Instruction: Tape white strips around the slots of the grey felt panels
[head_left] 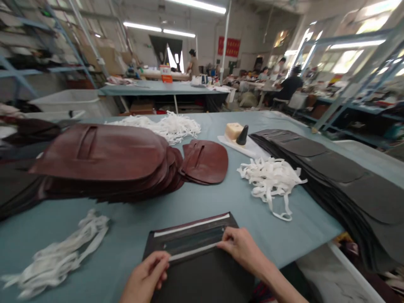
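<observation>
A dark panel (202, 277), leather-like, lies at the near edge of the table under my hands. Along its upper edge runs one white strip (192, 225), with a long dark slot (194, 238) below it. A second white tape strip (194, 252) stretches across the panel beneath the slot. My left hand (150, 271) pinches this strip's left end between thumb and fingers. At its right end, my right hand (236, 246) pinches the same strip against or just above the panel; I cannot tell which.
Brown leather panels (120, 147) are stacked at left, with smaller brown pieces (210, 162) beside them. White strips lie in piles at right (271, 179), left (66, 252) and back (167, 126). A yellowish block (234, 131) and black cone (243, 135) stand near black panels (331, 164). People work beyond.
</observation>
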Demonstrator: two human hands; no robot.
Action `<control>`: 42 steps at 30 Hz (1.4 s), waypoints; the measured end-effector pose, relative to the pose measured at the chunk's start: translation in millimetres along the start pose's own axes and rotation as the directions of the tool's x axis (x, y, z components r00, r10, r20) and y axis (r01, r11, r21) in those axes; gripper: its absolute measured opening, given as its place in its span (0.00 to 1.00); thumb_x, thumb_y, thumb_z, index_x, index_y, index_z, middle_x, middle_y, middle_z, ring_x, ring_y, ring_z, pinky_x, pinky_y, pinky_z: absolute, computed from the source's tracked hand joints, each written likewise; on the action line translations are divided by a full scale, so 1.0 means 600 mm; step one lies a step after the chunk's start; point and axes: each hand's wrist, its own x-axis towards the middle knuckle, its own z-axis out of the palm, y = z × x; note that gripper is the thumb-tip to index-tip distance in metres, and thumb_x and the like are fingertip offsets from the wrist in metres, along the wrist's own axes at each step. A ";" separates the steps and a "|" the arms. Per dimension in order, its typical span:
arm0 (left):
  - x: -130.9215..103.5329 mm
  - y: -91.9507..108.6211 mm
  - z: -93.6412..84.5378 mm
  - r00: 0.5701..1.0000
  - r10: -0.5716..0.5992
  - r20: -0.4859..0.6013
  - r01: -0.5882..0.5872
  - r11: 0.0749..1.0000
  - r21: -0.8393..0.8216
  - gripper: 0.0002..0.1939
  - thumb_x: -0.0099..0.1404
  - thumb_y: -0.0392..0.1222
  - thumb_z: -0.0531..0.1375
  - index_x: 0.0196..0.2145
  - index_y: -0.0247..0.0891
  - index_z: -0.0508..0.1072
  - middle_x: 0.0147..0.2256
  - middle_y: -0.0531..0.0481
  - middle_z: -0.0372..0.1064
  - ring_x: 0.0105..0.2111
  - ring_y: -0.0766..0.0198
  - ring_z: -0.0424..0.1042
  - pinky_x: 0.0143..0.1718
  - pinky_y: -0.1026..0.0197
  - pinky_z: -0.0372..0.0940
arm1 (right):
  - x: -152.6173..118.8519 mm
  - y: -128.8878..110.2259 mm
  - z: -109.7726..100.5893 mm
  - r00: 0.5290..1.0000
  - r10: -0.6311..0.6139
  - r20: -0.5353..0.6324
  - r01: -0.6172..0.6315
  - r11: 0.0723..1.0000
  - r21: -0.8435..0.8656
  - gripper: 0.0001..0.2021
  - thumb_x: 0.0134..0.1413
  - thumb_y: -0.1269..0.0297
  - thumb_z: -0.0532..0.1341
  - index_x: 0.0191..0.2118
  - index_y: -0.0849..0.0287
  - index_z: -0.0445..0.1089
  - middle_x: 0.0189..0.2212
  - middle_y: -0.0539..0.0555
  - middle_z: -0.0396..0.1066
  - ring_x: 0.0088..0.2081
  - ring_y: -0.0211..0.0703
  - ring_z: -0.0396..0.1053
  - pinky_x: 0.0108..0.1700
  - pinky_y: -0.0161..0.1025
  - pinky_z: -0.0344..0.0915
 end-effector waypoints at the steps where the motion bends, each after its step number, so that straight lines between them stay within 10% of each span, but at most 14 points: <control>1: 0.002 -0.012 0.001 1.000 -0.010 0.019 0.010 1.000 0.003 0.28 0.50 0.68 0.57 0.30 0.38 0.73 0.21 0.53 0.67 0.20 0.65 0.64 0.22 0.63 0.60 | -0.003 0.007 0.000 1.000 0.014 -0.002 -0.014 1.000 -0.026 0.09 0.52 0.60 0.61 0.25 0.58 0.70 0.19 0.47 0.66 0.23 0.36 0.61 0.27 0.32 0.53; 20: 0.006 0.020 -0.019 0.970 -0.020 -0.243 0.075 0.973 0.219 0.13 0.56 0.49 0.55 0.25 0.36 0.71 0.19 0.53 0.68 0.21 0.66 0.66 0.25 0.65 0.56 | 0.017 0.049 0.020 0.988 0.154 0.024 -0.153 0.988 -0.022 0.16 0.54 0.50 0.53 0.29 0.57 0.69 0.21 0.51 0.70 0.24 0.40 0.66 0.28 0.35 0.57; 42: 0.015 0.017 -0.021 0.977 -0.039 -0.212 0.103 0.948 0.301 0.15 0.59 0.52 0.54 0.24 0.38 0.67 0.16 0.55 0.65 0.18 0.66 0.67 0.24 0.65 0.56 | 0.021 0.049 0.027 0.983 0.180 -0.046 -0.179 0.984 0.018 0.13 0.51 0.55 0.54 0.27 0.57 0.70 0.19 0.50 0.69 0.22 0.39 0.64 0.25 0.33 0.56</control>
